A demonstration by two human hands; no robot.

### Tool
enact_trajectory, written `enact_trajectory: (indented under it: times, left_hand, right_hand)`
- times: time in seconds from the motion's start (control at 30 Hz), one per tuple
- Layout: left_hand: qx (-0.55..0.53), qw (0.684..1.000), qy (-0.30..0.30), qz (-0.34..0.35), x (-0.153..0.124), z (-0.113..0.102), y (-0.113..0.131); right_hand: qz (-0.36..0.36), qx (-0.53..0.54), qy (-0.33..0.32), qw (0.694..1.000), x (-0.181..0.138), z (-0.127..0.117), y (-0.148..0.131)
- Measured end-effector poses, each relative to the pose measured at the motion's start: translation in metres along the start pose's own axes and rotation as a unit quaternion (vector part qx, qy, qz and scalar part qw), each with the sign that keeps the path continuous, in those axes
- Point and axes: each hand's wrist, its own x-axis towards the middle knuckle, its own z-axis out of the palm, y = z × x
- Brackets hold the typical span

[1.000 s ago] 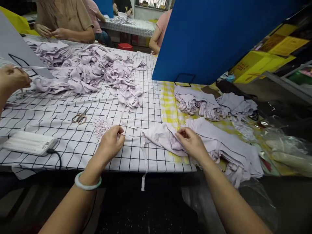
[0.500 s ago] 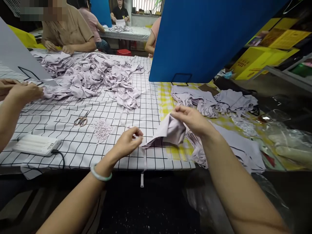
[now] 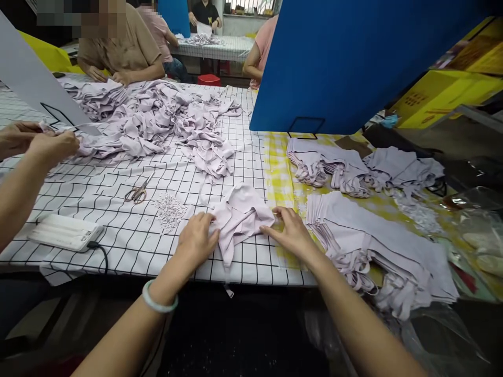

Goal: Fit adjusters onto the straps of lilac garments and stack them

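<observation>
A crumpled pale lilac garment [image 3: 243,212] lies on the white checked cloth in front of me, its narrow end towards the table's front edge. From that end a thin strap with a small slider [image 3: 229,292] hangs over the edge. My left hand [image 3: 198,238], with a pale green bangle on the wrist, rests at the garment's left side, thumb and fingers apart. At the right side, my right hand [image 3: 291,233] touches the fabric's edge with its thumb and fingertips spread. Neither hand lifts the garment.
Stacked lilac pieces [image 3: 377,235] lie right; a large heap [image 3: 157,115] lies back left. Scissors [image 3: 138,192], small scraps [image 3: 168,211] and a white power bank [image 3: 65,232] are left. A blue panel [image 3: 334,63] stands behind. A co-worker's hands [image 3: 51,141] work at far left.
The garment has come down from my raised right hand and now lies spread on the table, further left. My right hand has moved down and left, and its pinch has loosened.
</observation>
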Motion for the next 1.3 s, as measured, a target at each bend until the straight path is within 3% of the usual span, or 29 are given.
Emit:
enact_trajectory:
  times: [0.1, 0.17, 0.27, 0.37, 0.5, 0.6, 0.7, 0.77, 0.83, 0.93, 1.1, 1.2, 1.3]
  left_hand:
    - [0.104, 0.993, 0.051, 0.038, 0.03, 0.014, 0.017]
    - [0.122, 0.99, 0.049, 0.044, 0.054, 0.026, 0.025]
    - [0.099, 0.992, 0.059, 0.049, 0.077, 0.031, 0.025]
    - [-0.049, 0.993, 0.1, 0.043, 0.074, 0.018, 0.02]
    - [-0.289, 0.937, 0.195, -0.004, 0.036, -0.008, 0.015]
    - [-0.305, 0.927, 0.214, -0.047, 0.003, -0.012, 0.003]
    - [-0.196, 0.962, 0.18, -0.052, -0.021, 0.0, -0.018]
    - [-0.117, 0.984, 0.134, -0.01, -0.029, 0.01, -0.028]
    - [-0.041, 0.993, 0.106, 0.035, -0.029, 0.015, -0.028]
    - [0.056, 0.993, 0.073, 0.075, -0.012, 0.016, -0.011]
    - [0.078, 0.986, -0.086, 0.116, 0.033, 0.011, 0.015]
    - [0.049, 0.989, -0.1, 0.101, 0.043, 0.01, 0.012]
    - [0.063, 0.99, -0.078, 0.096, 0.042, 0.007, 0.006]
  right_hand:
    - [0.039, 0.034, 0.014, 0.999, 0.002, 0.017, -0.001]
    - [0.061, 0.172, -0.002, 0.983, 0.009, 0.015, -0.008]
    - [0.078, 0.432, -0.038, 0.898, 0.012, -0.008, -0.02]
    - [0.092, 0.558, -0.043, 0.824, 0.007, -0.042, -0.025]
    - [0.11, 0.598, -0.023, 0.794, 0.008, -0.068, -0.018]
    - [0.124, 0.544, -0.08, 0.826, 0.014, -0.058, -0.011]
    - [0.118, 0.379, -0.133, 0.908, 0.014, -0.033, -0.001]
    - [0.076, 0.252, -0.085, 0.961, 0.006, -0.018, 0.005]
    - [0.024, 0.151, -0.029, 0.988, -0.009, -0.01, 0.009]
    - [-0.025, 0.056, -0.009, 0.998, -0.031, -0.008, 0.013]
    - [-0.047, -0.124, 0.031, 0.991, -0.041, -0.002, 0.021]
    - [-0.058, -0.181, 0.038, 0.981, -0.038, 0.004, 0.023]
    - [-0.041, -0.168, 0.1, 0.98, -0.035, 0.003, 0.019]
